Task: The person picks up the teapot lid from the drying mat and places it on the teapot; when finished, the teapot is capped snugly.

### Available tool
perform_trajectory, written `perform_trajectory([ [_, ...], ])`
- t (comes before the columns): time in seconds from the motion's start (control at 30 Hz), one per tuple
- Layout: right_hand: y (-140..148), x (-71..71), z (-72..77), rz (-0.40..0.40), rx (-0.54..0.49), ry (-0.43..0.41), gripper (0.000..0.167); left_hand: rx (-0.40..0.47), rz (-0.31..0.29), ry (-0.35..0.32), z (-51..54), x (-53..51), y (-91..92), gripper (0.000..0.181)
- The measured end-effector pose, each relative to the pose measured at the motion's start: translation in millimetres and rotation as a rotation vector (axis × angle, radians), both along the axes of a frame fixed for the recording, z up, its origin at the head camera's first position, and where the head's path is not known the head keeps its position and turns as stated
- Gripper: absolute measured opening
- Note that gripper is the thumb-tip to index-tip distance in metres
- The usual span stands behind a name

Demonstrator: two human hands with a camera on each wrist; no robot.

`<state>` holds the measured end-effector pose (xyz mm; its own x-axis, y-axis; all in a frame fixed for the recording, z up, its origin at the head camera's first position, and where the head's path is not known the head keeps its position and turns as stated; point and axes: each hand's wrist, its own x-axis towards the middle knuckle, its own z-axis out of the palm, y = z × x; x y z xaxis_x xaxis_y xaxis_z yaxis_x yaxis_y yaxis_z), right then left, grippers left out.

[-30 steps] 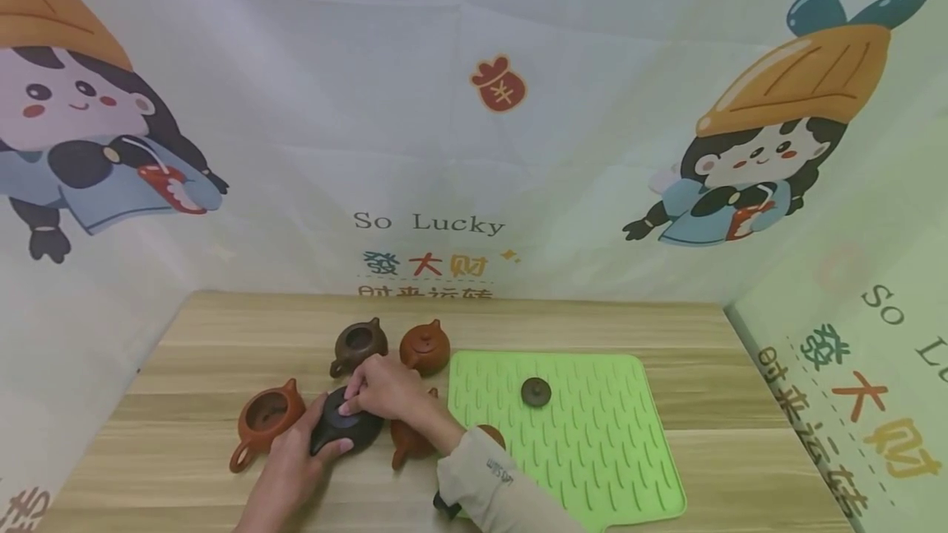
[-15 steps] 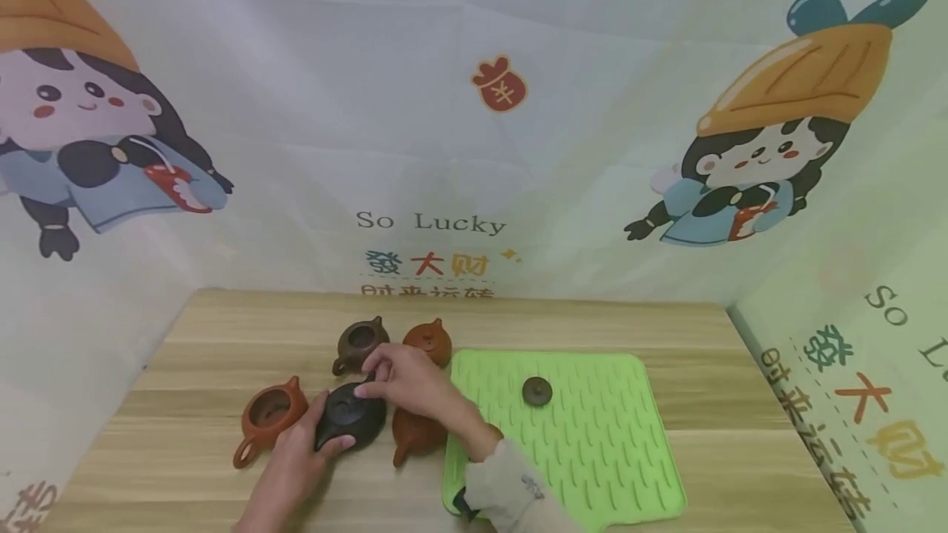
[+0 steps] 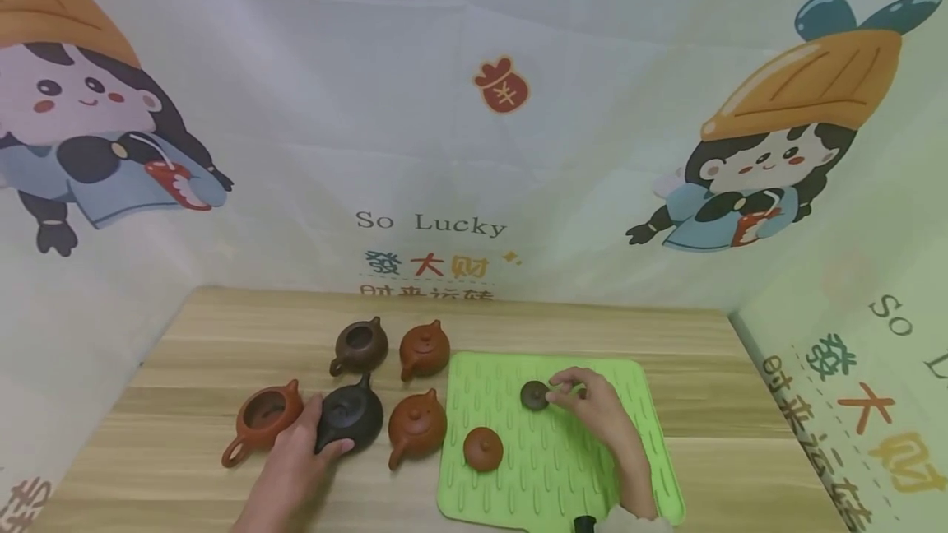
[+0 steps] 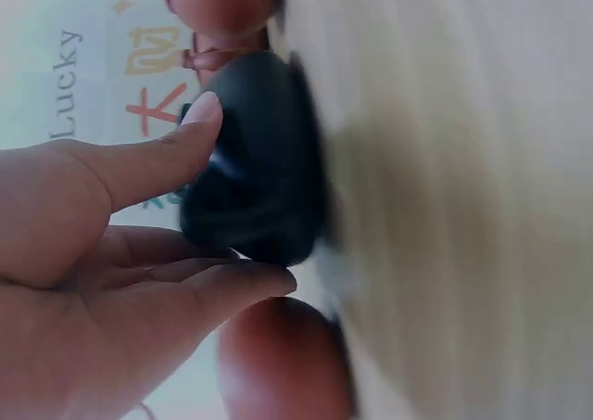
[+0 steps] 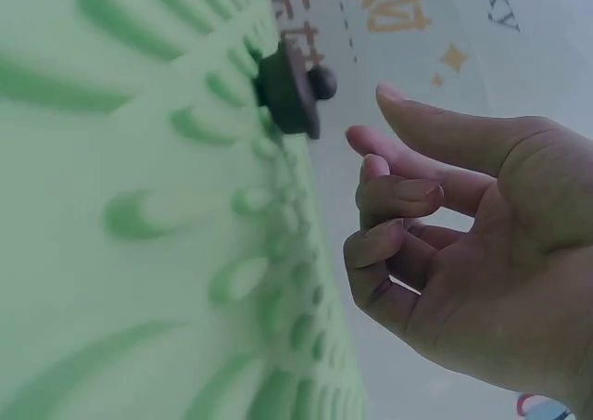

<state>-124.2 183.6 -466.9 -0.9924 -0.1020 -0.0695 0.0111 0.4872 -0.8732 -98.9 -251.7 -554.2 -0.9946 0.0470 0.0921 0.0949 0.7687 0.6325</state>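
My left hand (image 3: pixel 292 459) grips a black teapot (image 3: pixel 357 418) on the wooden table, thumb on one side and fingers on the other; its lid appears to be on. Over a green ridged mat (image 3: pixel 592 475), my right hand (image 3: pixel 596 414) hovers beside a dark brown teapot lid (image 3: pixel 535 396). In the right wrist view a gap separates thumb and forefinger from that lid's knob (image 5: pixel 323 82). A reddish-brown lid (image 3: pixel 483 449) also lies on the mat. Lidless pots are the orange-brown teapot (image 3: pixel 252 426), left of the black one, and the dark brown teapot (image 3: pixel 368 352) behind it.
Two reddish teapots with lids on, a rear one (image 3: pixel 425 352) and a front one (image 3: pixel 422 430), stand between the black pot and the mat. A printed cloth (image 3: pixel 592 187) hangs behind and beside the table (image 3: pixel 741 434).
My right hand has left the black teapot's lid and moved right to the dark brown lid on the mat. The left hand keeps its hold on the black teapot.
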Motion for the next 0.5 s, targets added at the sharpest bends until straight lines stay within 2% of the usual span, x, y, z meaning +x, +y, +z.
perform_trajectory([
  [0.07,3,1.4,-2.9,-0.007,-0.007,0.008,0.025,-0.018,-0.010,0.083,-2.1,-5.3,-0.2,0.083],
  [0.13,3,0.4,-5.0,-0.008,-0.015,0.019,0.025,-0.044,-0.019,0.172,0.7,-13.1,1.2,0.083],
  [0.2,2,-1.7,-6.7,-0.021,-0.026,0.023,0.024,-0.055,-0.013,0.225,12.4,-21.6,5.9,0.083],
  [0.23,0,-2.8,-7.5,-0.031,-0.029,0.025,0.023,-0.054,-0.016,0.232,23.8,-25.8,9.7,0.084],
  [0.33,-4,-5.5,-11.3,-0.055,-0.025,0.026,0.020,-0.027,-0.031,0.169,69.5,-34.0,23.3,0.085],
  [0.4,-7,-6.7,-14.6,-0.064,-0.018,0.025,0.018,-0.011,-0.047,0.073,99.8,-38.7,30.6,0.085],
  [0.43,-9,-7.1,-16.2,-0.062,-0.013,0.027,0.017,-0.011,-0.059,0.015,111.7,-41.3,32.5,0.085],
  [0.5,-11,-6.7,-19.5,-0.055,-0.006,0.025,0.016,-0.010,-0.061,-0.078,123.4,-47.5,32.1,0.085],
])
